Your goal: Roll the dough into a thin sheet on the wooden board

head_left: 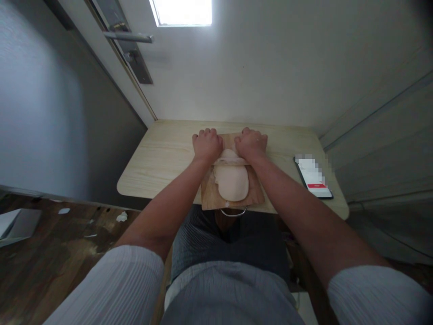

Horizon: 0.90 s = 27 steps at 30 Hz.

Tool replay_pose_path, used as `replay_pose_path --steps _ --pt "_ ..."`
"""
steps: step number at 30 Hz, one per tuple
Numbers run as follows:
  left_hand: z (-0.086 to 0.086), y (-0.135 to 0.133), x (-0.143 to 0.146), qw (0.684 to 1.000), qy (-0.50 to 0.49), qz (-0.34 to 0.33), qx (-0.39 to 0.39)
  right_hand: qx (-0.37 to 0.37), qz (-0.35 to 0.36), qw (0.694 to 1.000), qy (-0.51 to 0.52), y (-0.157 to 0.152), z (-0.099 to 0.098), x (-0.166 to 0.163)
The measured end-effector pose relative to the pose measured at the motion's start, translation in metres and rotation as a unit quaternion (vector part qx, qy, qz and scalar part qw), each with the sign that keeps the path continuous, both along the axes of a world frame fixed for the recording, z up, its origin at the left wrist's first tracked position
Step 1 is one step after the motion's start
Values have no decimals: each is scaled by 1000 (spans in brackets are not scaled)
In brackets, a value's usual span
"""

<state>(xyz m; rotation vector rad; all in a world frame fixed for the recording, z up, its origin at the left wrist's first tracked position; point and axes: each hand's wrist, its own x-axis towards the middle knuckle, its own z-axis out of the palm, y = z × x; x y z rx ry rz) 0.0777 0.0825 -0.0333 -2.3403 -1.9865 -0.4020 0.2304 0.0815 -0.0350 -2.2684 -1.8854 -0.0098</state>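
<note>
A flattened sheet of pale dough (233, 183) lies on a wooden cutting board (209, 198), its front part rounded and its left edge a little ragged. Across the dough runs a light-coloured rolling pin (232, 160), dusted whitish. My left hand (207, 144) is closed over the pin's left end, with the fingers curled forward and down. At the right end, my right hand (252, 143) is closed in the same way. Both hands cover the pin's ends, and a small part of the dough shows beyond the pin between them.
The board rests on a pale wooden table (158, 158), its metal handle (234, 213) jutting past the front edge. A phone (313, 178) lies on the right. Behind stands a door with a lever handle (128, 37). Paper scraps (122, 217) litter the floor at left.
</note>
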Motion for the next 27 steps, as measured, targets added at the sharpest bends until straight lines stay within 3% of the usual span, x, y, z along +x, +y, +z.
replay_pose_path --steps 13,18,23,27 --pt "-1 -9 -2 1000 2 19 5 21 4 1000 0 -13 4 -2" --pt "-2 -23 -5 1000 -9 23 5 36 22 999 -8 -27 10 -5" --pt "0 -42 -7 999 -17 34 -3 82 83 993 -18 -46 13 -5" --pt "0 -53 -7 999 -20 37 -4 81 62 995 -10 -66 5 -7"
